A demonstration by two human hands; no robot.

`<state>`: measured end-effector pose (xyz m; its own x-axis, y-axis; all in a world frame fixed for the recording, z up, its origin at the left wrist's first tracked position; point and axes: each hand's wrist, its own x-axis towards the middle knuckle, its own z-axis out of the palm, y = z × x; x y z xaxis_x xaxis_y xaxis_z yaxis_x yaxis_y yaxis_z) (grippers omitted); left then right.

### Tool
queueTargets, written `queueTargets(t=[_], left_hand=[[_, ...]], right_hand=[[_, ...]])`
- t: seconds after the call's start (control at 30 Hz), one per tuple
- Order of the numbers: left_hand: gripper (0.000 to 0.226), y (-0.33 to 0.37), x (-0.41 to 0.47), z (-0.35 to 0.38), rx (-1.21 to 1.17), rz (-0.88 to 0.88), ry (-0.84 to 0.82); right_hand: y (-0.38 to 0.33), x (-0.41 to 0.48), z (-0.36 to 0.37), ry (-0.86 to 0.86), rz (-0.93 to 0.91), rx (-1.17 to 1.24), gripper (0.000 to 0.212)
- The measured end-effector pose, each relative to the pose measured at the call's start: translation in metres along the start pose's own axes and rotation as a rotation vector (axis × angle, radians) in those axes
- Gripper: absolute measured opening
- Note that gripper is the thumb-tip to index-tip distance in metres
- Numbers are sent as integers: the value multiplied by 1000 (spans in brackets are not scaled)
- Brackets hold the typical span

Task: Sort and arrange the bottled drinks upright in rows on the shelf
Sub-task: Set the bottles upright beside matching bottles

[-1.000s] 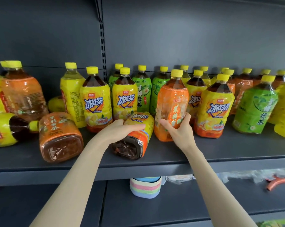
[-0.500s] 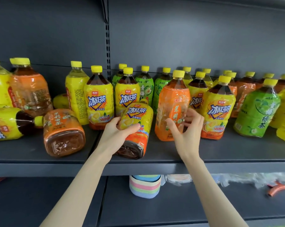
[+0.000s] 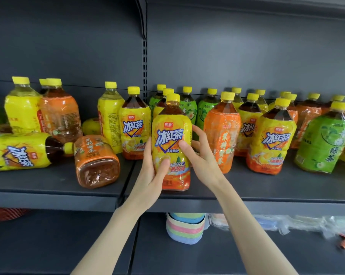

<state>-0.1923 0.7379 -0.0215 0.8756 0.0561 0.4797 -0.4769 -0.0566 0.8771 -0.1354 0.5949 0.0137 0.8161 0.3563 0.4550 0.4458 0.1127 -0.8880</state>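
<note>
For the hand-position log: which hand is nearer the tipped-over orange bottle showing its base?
Left. The left hand grips the yellow iced-tea bottle just right of the tipped-over orange bottle; the right hand is on that yellow bottle's far side.

Dark grey metal back panels (image 3: 247,56) are filling the upper view, meeting at a slotted upright (image 3: 145,62) running down the middle. The shelf (image 3: 286,202), in the same grey, is spanning the width in two boards, their front edges joining left of centre. Below, a lower shelf (image 3: 48,245) is lying in shadow, carrying a stack of pastel-striped containers (image 3: 184,228), crinkled clear plastic wrapping (image 3: 286,224) and a red ribbed item (image 3: 7,213) at far left. Soft, even light is falling on the panels.
</note>
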Motion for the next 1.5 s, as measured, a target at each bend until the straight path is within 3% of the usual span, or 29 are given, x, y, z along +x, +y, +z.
queueTargets(t=[0.2,0.43,0.67,0.73,0.83,0.97,1.27,1.37,1.5], left_hand=[[77,-8,12,-13,168,40,-97],[75,-12,34,-17,265,30,-28],[83,-1,38,-10,572,47,83],[75,7,34,-11,691,11,114],[39,21,23,-13,834,58,212],[11,33,1,-24,808,191,363],[8,37,-40,-86,710,313,652],[9,30,-40,-121,680,253,687],[14,18,-33,-165,600,60,604]], right_hand=[[6,-2,-6,-1,-40,-74,68],[13,6,-6,45,7,-235,66],[9,6,-7,109,12,-400,64],[4,3,-6,164,14,-506,60],[-5,-3,-6,295,-14,-669,37],[-12,-13,3,342,-111,-688,10],[-10,-10,78,173,-84,-543,12],[-2,0,108,164,-68,-533,9],[8,13,153,172,-42,-494,9]])
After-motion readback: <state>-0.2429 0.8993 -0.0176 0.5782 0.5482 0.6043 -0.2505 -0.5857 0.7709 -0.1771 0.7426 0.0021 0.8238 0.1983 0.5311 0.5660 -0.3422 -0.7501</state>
